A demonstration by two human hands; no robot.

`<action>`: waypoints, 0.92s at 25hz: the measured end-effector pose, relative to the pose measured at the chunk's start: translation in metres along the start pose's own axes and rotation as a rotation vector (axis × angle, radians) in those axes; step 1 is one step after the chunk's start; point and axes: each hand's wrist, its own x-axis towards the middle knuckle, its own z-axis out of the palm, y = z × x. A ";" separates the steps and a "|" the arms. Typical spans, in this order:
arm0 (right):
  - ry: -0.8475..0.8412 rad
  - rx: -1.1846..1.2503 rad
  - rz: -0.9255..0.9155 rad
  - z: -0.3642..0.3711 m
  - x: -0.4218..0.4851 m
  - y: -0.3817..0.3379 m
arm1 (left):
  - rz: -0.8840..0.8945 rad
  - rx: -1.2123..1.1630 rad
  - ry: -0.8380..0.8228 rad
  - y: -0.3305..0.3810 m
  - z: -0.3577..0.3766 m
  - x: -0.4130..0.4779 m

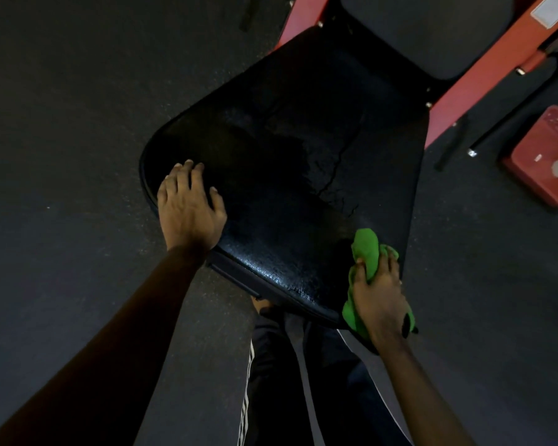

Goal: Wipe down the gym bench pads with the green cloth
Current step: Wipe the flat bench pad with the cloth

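Looking down from head cam at a black seat pad (287,162) of a gym bench, dim light. Right hand (380,297) sits at the pad's near-right edge w/ fingers (361,268) curled tight round a bunched green cloth (364,249). The cloth touches the pad and part of it hangs off the near edge. Left hand (187,207) lies flat on the near-left corner, fingers spread and straight, holding nothing, prob. bracing.

Key relation: nearly all the seat pad lies ahead of the cloth and to its left. The pad's long axis runs away from the person, toward upper right, where it meets a 2nd, back pad (432,30) on the red frame (484,69). The right hand is the one w/ the cloth, so it looks like the next stroke pushes fwd or sweeps left toward the braced hand. The pad looks glossy in patches, w/ an uneven dark edge mid-pad, maybe wet; can't tell for sure.

A red bin (541,162) stands on the dark floor (78,91), well apart at right.
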 end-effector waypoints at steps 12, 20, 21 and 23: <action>-0.105 0.012 -0.482 0.041 0.012 -0.113 | 0.004 0.010 0.001 -0.001 0.001 0.000; 0.098 -0.079 -0.032 0.024 0.008 -0.071 | 0.008 -0.030 0.017 -0.002 0.003 -0.002; 0.090 -0.053 -0.121 0.034 0.004 -0.104 | 0.018 -0.029 0.017 -0.002 0.003 -0.002; 0.028 -0.030 -0.351 0.055 -0.007 -0.160 | 0.023 -0.015 0.011 -0.004 0.004 -0.001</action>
